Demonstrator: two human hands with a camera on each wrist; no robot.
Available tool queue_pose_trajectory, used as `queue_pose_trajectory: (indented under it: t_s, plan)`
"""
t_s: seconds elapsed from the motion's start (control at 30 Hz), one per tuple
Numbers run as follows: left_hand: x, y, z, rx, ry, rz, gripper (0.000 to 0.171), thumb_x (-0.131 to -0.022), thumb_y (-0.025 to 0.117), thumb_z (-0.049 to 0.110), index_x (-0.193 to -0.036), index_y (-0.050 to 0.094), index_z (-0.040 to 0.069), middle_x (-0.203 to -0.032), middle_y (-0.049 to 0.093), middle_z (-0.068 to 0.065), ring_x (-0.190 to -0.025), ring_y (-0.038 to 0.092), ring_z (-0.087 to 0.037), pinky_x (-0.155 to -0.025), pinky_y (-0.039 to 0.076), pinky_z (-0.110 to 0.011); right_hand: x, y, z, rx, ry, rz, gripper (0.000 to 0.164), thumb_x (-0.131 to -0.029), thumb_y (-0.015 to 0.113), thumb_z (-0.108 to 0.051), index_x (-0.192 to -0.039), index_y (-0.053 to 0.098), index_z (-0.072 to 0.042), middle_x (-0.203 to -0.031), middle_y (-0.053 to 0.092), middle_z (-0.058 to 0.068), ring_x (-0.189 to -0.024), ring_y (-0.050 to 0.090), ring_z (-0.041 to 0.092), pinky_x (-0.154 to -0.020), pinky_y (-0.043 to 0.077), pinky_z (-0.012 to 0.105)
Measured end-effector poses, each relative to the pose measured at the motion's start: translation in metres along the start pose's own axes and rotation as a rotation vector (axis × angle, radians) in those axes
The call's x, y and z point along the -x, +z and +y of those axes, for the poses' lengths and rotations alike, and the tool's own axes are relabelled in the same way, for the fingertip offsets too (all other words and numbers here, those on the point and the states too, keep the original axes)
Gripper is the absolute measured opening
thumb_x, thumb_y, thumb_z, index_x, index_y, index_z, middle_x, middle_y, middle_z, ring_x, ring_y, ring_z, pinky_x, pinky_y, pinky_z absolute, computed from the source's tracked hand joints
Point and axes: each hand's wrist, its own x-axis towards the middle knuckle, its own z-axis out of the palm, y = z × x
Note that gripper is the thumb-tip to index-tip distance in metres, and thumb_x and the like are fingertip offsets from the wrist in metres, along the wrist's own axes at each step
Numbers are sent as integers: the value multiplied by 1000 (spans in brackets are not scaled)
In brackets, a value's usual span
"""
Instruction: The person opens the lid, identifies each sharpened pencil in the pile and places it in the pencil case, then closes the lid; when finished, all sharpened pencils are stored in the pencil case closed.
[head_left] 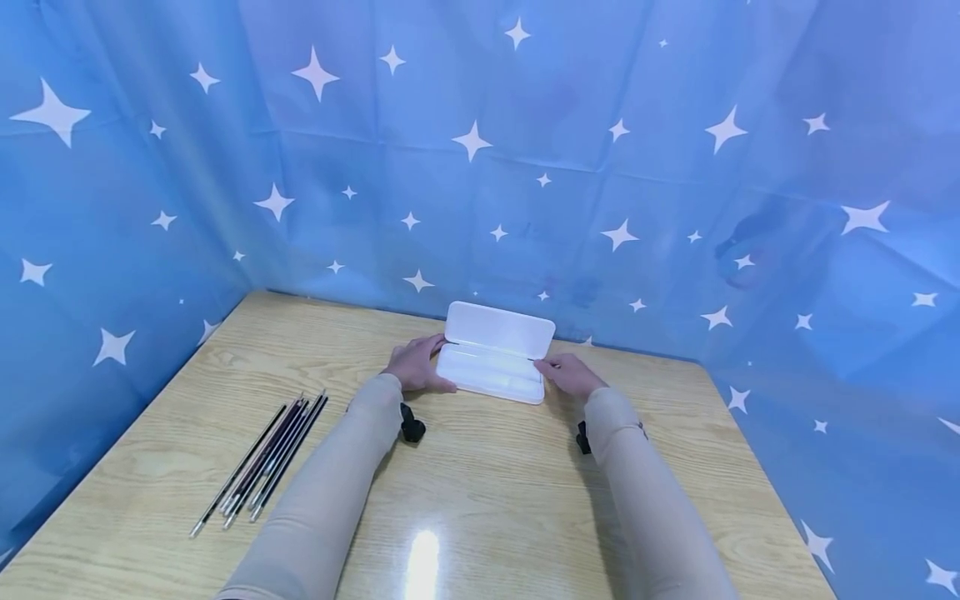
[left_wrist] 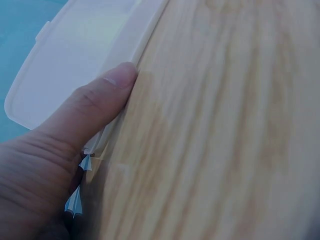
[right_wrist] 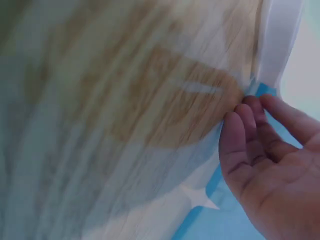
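Note:
An oblong white hinged case [head_left: 491, 371] lies on the table near its back edge, with its lid [head_left: 501, 329] raised toward the curtain. My left hand [head_left: 418, 365] grips the left end of the case. In the left wrist view the thumb [left_wrist: 107, 90] presses along its front edge, and the other fingers are mostly hidden behind the hand. At the right end, my right hand [head_left: 572, 375] pinches the side near the hinge. In the right wrist view its fingertips [right_wrist: 234, 131] and thumb come together at the end of the case.
A loose bundle of several thin dark pencil-like sticks [head_left: 262, 458] with pale ends lies on the left of the wooden table [head_left: 495, 500]. Blue curtains [head_left: 420, 208] with white stars hang along the table's back and left side.

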Motion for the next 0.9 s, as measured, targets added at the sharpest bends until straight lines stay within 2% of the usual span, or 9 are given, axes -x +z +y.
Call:
queue_pose_trajectory:
  t_s: [0.1,0.13,0.2,0.23,0.33,0.4,0.53,0.67,0.9]
  plan:
    - [2,1,0,12,4,3,114,-68,89,56,-160,33,22,-161,38,-4,-146,33,-30,-115,21,-53,3,4,0,19,-86,-65,48,-108,49,-35,-125,59,9,-110,58,26,-102,55,39,-87,47,47]
    - [2,1,0,14,6,4,114,-68,89,56,-160,33,21,-161,38,-4,-146,33,-30,-115,21,-53,5,5,-1,27,-86,-78,51,-107,52,-37,-127,57,10,-111,55,27,-102,53,40,-86,46,47]
    - [3,1,-1,15,12,8,113,-68,89,56,-160,33,20,-161,38,-5,-146,33,-31,-115,21,-54,6,8,-1,42,-75,-103,58,-104,58,-39,-134,52,10,-120,49,32,-110,49,45,-92,46,51]
    - [3,1,-1,14,15,9,113,-68,89,56,-160,33,20,-161,38,-5,-146,33,-31,-114,21,-55,7,9,-2,48,-60,-109,65,-102,62,-40,-142,47,8,-129,46,34,-119,46,48,-100,43,54]
    - [3,2,-1,8,18,10,112,-69,88,56,-160,33,20,-161,38,-5,-146,33,-31,-114,22,-55,7,11,-3,100,-17,-97,86,-93,72,-45,-155,35,2,-151,30,34,-140,30,51,-114,31,62]
    - [3,2,-2,9,20,9,113,-69,89,56,-160,33,20,-161,38,-5,-146,32,-31,-114,21,-55,7,13,-4,121,-16,-91,90,-90,77,-44,-156,34,1,-153,29,34,-141,29,51,-115,29,62]
    - [3,3,-1,15,13,-1,114,-68,89,56,-160,32,22,-161,37,-4,-146,32,-30,-115,20,-54,5,15,-2,105,-24,-69,90,-86,82,-41,-154,39,-1,-148,36,30,-137,34,45,-114,31,59]
    - [1,3,-2,21,9,1,113,-67,89,57,-160,33,24,-160,39,-3,-145,34,-29,-116,20,-52,6,15,-2,51,-26,-56,89,-84,84,-39,-153,42,-3,-144,40,25,-133,37,39,-114,30,57]
    - [-1,2,-4,16,18,8,112,-67,88,57,-159,34,22,-159,40,-4,-144,35,-31,-115,21,-53,7,16,-5,24,-42,-43,86,-84,84,-39,-153,44,-5,-147,39,25,-134,37,39,-115,29,58]
